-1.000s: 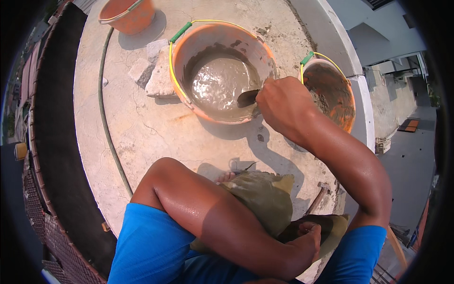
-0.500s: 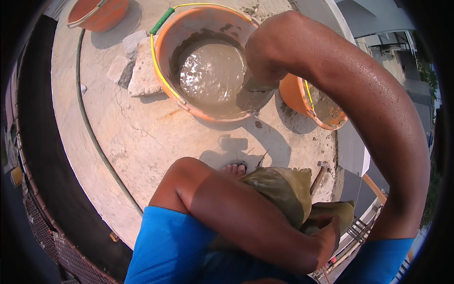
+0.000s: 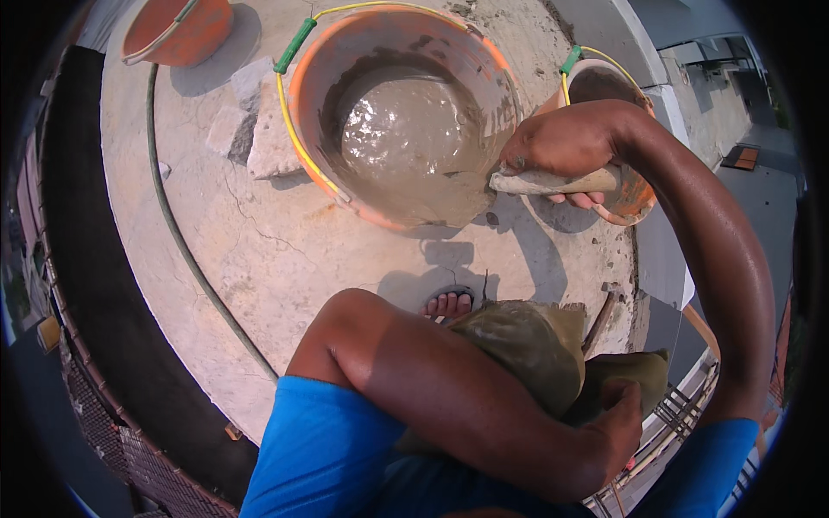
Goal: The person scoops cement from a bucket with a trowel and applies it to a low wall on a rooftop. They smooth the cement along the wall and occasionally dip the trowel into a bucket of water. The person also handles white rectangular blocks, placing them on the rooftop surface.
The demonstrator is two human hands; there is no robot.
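Note:
A large orange bucket (image 3: 484, 78) with a yellow wire handle holds wet grey cement slurry (image 3: 406, 129). My right hand (image 3: 566, 142) is shut on the mud-coated wooden handle of a trowel (image 3: 553, 181) whose blade end dips into the slurry at the bucket's right rim. My left hand (image 3: 617, 423) rests low by my knee, its fingers closed on olive-green cloth (image 3: 527, 345). My left forearm crosses the lower middle of the view. Toes of one foot (image 3: 447, 304) peek out just above the knee.
A second orange bucket (image 3: 635, 194) sits behind my right hand. A third (image 3: 177, 34) stands at the top left. Stone chunks (image 3: 259, 129) lie left of the big bucket. A dark hose (image 3: 186, 250) curves across the concrete slab (image 3: 285, 250). Rebar (image 3: 682, 401) shows at the lower right.
The view has closed in on the big bucket. My right hand has pulled from inside the bucket to its right rim, showing the trowel handle. My left hand stays by the knee.

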